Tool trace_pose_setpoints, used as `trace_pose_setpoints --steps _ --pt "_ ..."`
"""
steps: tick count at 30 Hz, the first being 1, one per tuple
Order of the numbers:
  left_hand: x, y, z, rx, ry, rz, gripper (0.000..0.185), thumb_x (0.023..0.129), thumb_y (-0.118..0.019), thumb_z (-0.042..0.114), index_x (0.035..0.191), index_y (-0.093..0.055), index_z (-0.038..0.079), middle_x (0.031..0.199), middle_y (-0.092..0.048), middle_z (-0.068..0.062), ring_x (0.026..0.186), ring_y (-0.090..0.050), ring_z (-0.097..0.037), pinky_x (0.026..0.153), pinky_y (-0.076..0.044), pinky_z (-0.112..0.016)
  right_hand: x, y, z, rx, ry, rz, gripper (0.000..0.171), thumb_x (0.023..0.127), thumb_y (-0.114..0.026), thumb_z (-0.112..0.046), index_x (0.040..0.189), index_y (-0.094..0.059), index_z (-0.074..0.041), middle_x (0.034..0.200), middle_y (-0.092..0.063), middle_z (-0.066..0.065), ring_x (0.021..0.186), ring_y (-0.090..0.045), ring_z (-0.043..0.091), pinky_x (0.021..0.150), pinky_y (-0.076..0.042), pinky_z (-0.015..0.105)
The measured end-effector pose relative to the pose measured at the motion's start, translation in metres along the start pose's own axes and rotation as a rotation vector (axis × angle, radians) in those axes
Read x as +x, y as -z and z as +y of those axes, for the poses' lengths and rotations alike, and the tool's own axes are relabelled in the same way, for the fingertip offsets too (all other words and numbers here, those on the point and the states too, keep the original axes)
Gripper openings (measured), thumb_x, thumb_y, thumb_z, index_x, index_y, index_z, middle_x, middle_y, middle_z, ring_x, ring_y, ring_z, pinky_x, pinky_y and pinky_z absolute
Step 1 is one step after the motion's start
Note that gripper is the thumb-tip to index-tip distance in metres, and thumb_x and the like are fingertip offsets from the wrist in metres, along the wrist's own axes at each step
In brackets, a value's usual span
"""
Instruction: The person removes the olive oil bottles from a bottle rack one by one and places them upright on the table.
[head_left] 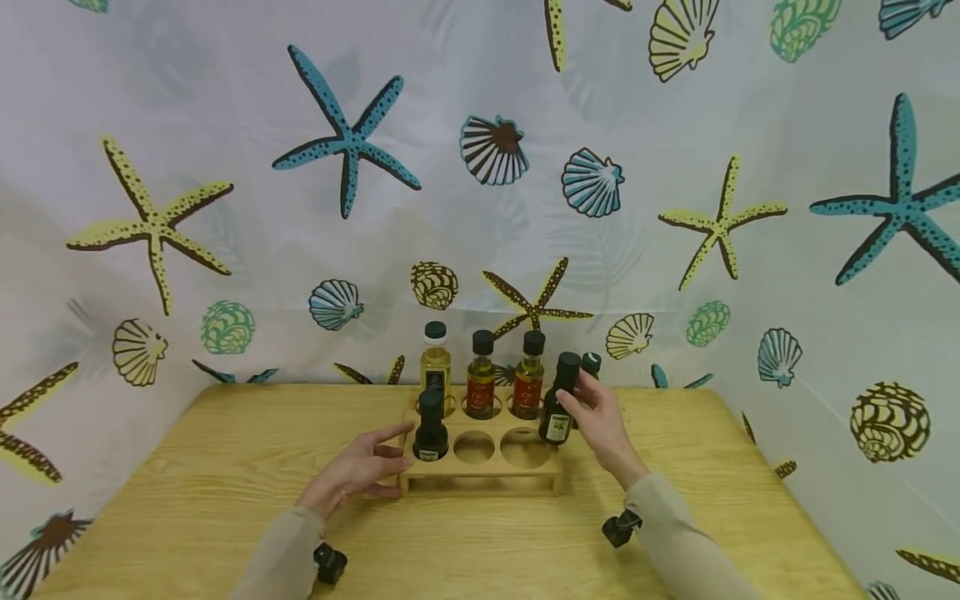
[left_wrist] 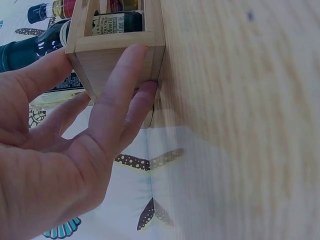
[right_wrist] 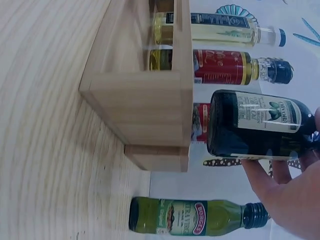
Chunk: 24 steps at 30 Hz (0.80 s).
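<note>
Right grip pinches one dark bottle; loose left grip touches rack bearing four; head view half-hides one green bottle

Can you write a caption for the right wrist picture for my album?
Right hand holding a dark bottle near a wooden rack, with a green bottle standing apart.

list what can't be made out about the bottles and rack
Held dark bottle: cap cut off by right edge, right wrist view.
Lower red-labelled bottle: mostly behind dark bottle and rack, right wrist view.
Green bottle: mostly behind right hand and dark bottle, head view.
Rack end: partly covered by left hand, left wrist view.
Labels: fine print too small, head view.
</note>
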<state>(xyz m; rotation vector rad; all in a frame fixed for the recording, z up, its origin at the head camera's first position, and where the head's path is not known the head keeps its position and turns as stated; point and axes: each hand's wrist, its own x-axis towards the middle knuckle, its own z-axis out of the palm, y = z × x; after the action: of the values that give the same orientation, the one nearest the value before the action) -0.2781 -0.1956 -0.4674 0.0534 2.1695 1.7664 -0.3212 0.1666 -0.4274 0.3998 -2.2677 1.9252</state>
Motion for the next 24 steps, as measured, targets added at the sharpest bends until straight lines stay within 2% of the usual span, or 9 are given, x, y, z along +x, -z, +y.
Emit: trace_pose_setpoints --steps 7,13,24 --pt "0.001 0.001 0.000 -0.009 0.013 0.018 0.065 0.096 -0.063 0.009 0.153 -0.036 0.021 0.139 -0.043 -0.027 0.115 -0.057 -0.030 0.082 -0.059 -0.047 0.001 0.007 0.000 -0.041 -0.019 0.001 0.053 0.098 -0.061 -0.014 0.148 -0.044 -0.008 0.140 -0.053 0.020 0.129 -0.051 0.033 0.107 -0.044 0.048" --pt "0.002 0.003 -0.002 -0.004 0.005 0.013 0.065 0.096 -0.063 0.010 0.154 -0.036 0.020 0.137 -0.043 -0.027 0.113 -0.058 -0.030 0.081 -0.059 -0.047 -0.001 0.015 0.003 -0.109 -0.020 -0.008 0.056 0.100 -0.058 -0.021 0.150 -0.038 -0.005 0.141 -0.051 0.021 0.130 -0.049 0.035 0.108 -0.042 0.052" --pt "0.000 0.002 -0.001 -0.005 0.007 0.006 0.065 0.096 -0.062 0.009 0.154 -0.035 0.020 0.138 -0.042 -0.027 0.112 -0.057 -0.028 0.081 -0.059 -0.047 -0.002 0.026 0.018 -0.139 0.002 0.034 0.052 0.101 -0.058 -0.020 0.148 -0.042 -0.007 0.139 -0.054 0.021 0.128 -0.052 0.037 0.104 -0.045 0.052"
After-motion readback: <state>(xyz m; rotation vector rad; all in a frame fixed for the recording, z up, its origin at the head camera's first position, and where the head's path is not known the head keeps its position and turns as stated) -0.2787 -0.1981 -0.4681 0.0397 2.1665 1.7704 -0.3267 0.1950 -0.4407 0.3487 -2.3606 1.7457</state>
